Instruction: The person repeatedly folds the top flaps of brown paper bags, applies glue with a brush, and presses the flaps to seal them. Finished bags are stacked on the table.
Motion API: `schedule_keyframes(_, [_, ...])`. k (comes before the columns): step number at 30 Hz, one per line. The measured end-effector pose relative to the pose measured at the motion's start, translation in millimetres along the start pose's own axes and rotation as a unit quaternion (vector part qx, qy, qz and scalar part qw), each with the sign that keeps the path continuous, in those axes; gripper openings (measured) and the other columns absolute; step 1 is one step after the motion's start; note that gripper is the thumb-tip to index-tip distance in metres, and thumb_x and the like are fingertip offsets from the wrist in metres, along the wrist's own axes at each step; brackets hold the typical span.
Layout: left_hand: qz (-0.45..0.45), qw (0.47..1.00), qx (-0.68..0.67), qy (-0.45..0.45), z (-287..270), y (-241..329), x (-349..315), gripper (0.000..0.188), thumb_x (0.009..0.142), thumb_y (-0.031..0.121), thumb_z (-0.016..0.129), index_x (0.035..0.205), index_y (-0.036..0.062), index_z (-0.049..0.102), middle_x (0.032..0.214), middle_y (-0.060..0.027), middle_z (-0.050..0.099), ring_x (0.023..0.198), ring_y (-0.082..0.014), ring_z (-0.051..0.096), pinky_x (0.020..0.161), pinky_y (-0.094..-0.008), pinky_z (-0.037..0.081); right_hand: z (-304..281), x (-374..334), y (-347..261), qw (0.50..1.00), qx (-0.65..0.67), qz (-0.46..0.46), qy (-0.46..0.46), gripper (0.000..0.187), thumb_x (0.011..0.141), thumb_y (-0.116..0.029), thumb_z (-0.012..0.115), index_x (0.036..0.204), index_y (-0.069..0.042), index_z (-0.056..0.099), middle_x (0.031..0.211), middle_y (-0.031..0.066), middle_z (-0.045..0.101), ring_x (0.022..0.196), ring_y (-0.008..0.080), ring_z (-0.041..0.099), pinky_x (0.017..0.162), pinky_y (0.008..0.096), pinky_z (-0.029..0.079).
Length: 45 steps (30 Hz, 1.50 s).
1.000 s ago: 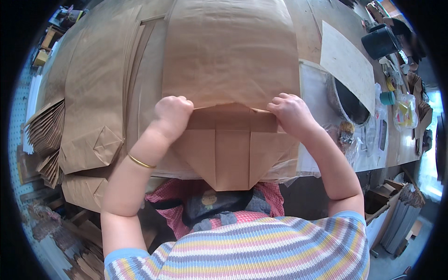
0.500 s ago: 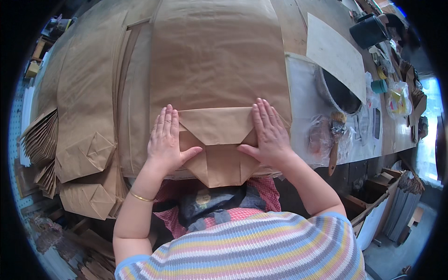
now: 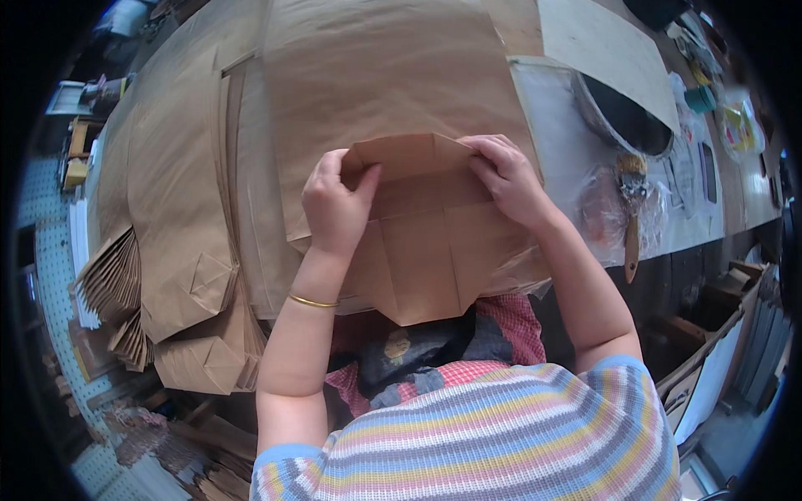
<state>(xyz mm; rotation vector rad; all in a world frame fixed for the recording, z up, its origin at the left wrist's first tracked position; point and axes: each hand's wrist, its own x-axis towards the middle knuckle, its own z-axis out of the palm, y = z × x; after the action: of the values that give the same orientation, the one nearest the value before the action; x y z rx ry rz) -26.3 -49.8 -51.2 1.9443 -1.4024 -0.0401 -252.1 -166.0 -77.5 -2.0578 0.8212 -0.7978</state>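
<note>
A large brown paper bag lies before me on the table, its creased near end opened up and the far flap raised. My left hand pinches the left corner of that flap, thumb inside the fold. At the opposite corner my right hand grips the paper between thumb and bent fingers. The near panel of the bag hangs over the table edge toward my lap. Beyond the flap, flat brown paper stretches away from me.
Folded paper bags are stacked at the left, some fanned out. On the right stand a round dark container under a pale board, a brush on crumpled plastic, and a green cup. A wooden box sits lower right.
Both hands lay flat with fingers stretched on the folded end. Now they have closed on its corners, and the folded flap stands lifted and open. My view has shifted slightly.
</note>
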Motion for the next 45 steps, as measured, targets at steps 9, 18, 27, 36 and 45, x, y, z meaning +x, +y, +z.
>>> schedule_keyframes(9, [-0.093, 0.956, -0.205, -0.188, -37, -15, 7, 0.029, 0.082, 0.006, 0.068, 0.110, -0.0043, 0.067, 0.094, -0.0033, 0.070, 0.087, -0.0093, 0.062, 0.079, -0.0266, 0.051, 22, 3, -65, 0.992, 0.029, -0.119, -0.021, 0.014, 0.079, -0.009, 0.069, 0.092, -0.004, 0.068, 0.084, 0.0137, 0.063, 0.083, 0.0330, 0.063, 0.072, 0.0411, 0.053])
schedule_keyframes(18, [-0.122, 0.931, -0.279, -0.201, -34, -32, 31, 0.031, 0.085, 0.008, 0.048, 0.104, -0.0091, 0.066, 0.093, -0.0139, 0.071, 0.088, -0.0173, 0.064, 0.082, -0.0294, 0.049, 77, 27, -86, 0.995, 0.043, -0.022, -0.085, 0.011, 0.078, -0.015, 0.067, 0.076, -0.004, 0.067, 0.075, 0.0164, 0.066, 0.069, 0.0342, 0.065, 0.064, 0.0435, 0.052])
schedule_keyframes(27, [-0.200, 0.906, -0.254, -0.273, -15, -22, 63, 0.019, 0.080, -0.002, 0.061, 0.099, -0.0019, 0.062, 0.090, -0.0017, 0.062, 0.084, -0.0076, 0.056, 0.072, -0.0236, 0.047, 23, 51, -111, 0.943, -0.274, -0.187, -0.036, 0.025, 0.068, -0.012, 0.074, 0.090, -0.009, 0.063, 0.103, 0.0073, 0.057, 0.099, 0.0270, 0.055, 0.084, 0.0394, 0.048])
schedule_keyframes(36, [-0.088, 0.969, -0.077, -0.218, 10, -23, 72, 0.012, 0.083, 0.009, 0.068, 0.084, 0.0018, 0.059, 0.071, -0.0079, 0.061, 0.070, -0.0164, 0.058, 0.060, -0.0334, 0.047, 24, 10, -101, 0.734, -0.406, -0.399, -0.370, 0.013, 0.075, -0.019, 0.061, 0.080, -0.009, 0.067, 0.083, 0.0059, 0.060, 0.084, 0.0188, 0.063, 0.059, 0.0284, 0.048])
schedule_keyframes(45, [0.381, 0.818, 0.244, -0.354, -14, 67, 0, 0.016, 0.071, 0.016, 0.069, 0.086, 0.0116, 0.071, 0.089, -0.0085, 0.067, 0.085, -0.0242, 0.065, 0.069, -0.0346, 0.053, -1, 15, -113, 0.704, -0.493, 0.008, -0.511, 0.049, 0.084, -0.034, 0.067, 0.120, -0.003, 0.054, 0.115, 0.0163, 0.065, 0.104, 0.0288, 0.065, 0.083, 0.0389, 0.052])
